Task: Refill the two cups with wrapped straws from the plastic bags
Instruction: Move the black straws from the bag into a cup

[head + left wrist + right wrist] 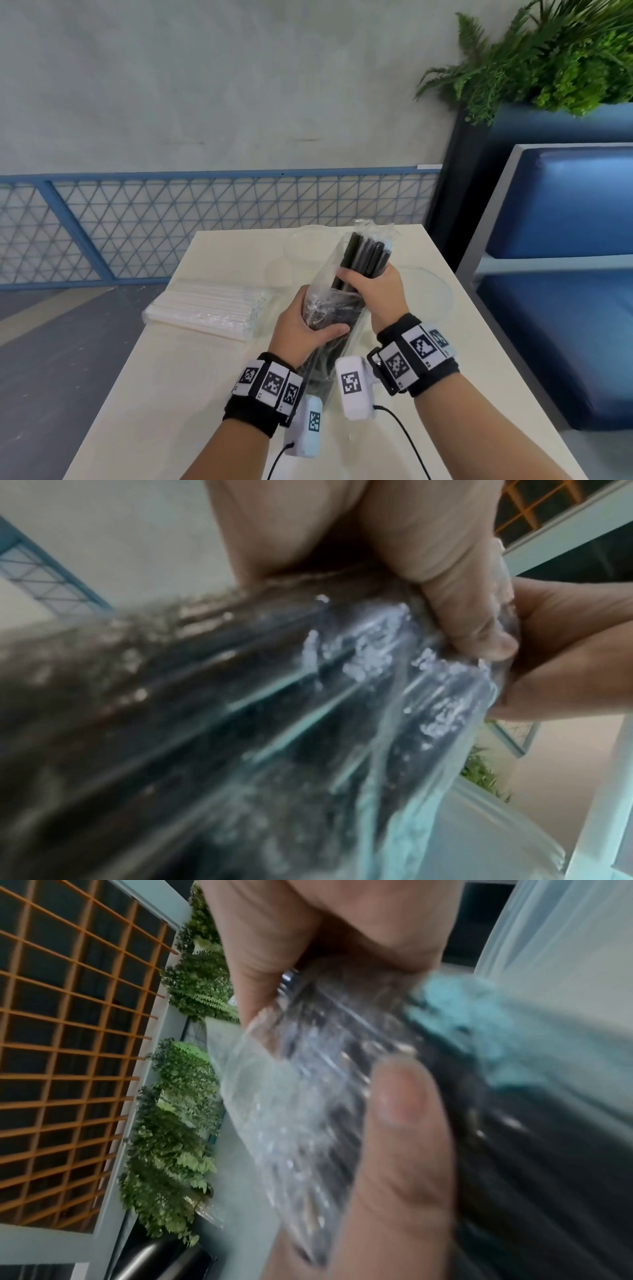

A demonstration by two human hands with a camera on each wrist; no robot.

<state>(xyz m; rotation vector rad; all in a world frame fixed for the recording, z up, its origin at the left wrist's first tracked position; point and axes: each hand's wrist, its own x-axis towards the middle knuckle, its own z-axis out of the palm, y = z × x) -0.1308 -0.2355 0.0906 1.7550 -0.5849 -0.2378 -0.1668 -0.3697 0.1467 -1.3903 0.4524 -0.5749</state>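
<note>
A clear plastic bag (pixel 327 274) of black wrapped straws (pixel 364 255) stands tilted above the table's middle. My left hand (pixel 301 327) grips the bag's lower part, fingers and thumb curled round it. My right hand (pixel 373 289) grips the bundle of black straws higher up, at the bag's open top. Both wrist views, blurred, show the black straws (pixel 240 696) through crinkled plastic (pixel 291 1110). A second bag of white wrapped straws (pixel 209 308) lies flat on the table's left edge. Two clear cups (pixel 303 246) (pixel 428 287) stand behind and to the right of the hands, partly hidden.
The cream table (pixel 191 394) is narrow, with floor to its left. A blue bench seat (pixel 561 308) stands close on the right, under a planter with ferns (pixel 548 54). A blue mesh railing (pixel 205 226) runs behind the table.
</note>
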